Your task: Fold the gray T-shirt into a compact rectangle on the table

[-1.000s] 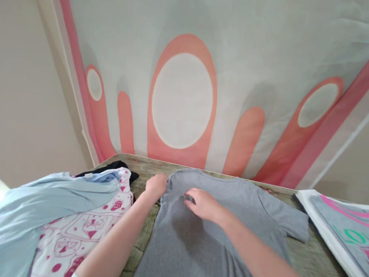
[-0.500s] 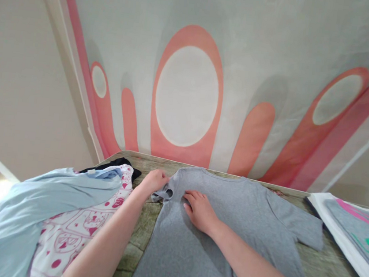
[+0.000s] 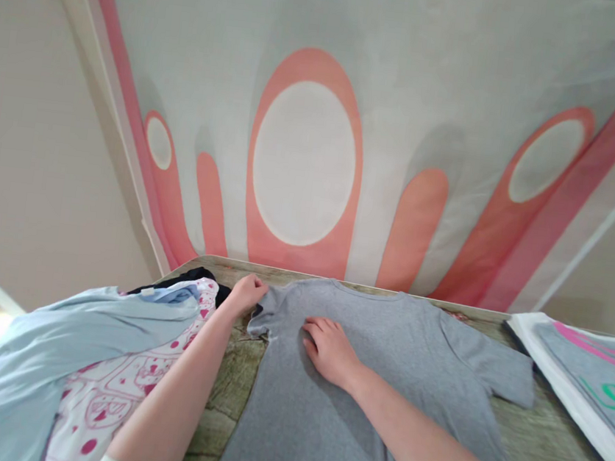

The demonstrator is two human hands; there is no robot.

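Observation:
A grey T-shirt point(image 3: 382, 357) lies spread on the wood-patterned table point(image 3: 227, 399), its collar toward the far edge. My left hand point(image 3: 248, 294) pinches the edge of its left sleeve point(image 3: 271, 306), which is partly bunched and short of lying flat. On the upper chest near that sleeve rests my right hand point(image 3: 332, 348), palm down, its fingers loosely extended on the cloth. The opposite sleeve point(image 3: 511, 368) lies stretched out to the right.
Left of my arm, a light blue garment point(image 3: 55, 342) overlaps a white one with pink prints point(image 3: 115, 401), with black cloth point(image 3: 199, 275) behind. At right lies a white-edged piece with grey, pink and green print point(image 3: 603, 368). A pink-patterned backdrop point(image 3: 293, 258) rises behind the table.
My left hand has drawn the sleeve outward to the left, and its curled opening has unrolled somewhat. My right hand keeps its place on the shirt. The view has shifted slightly.

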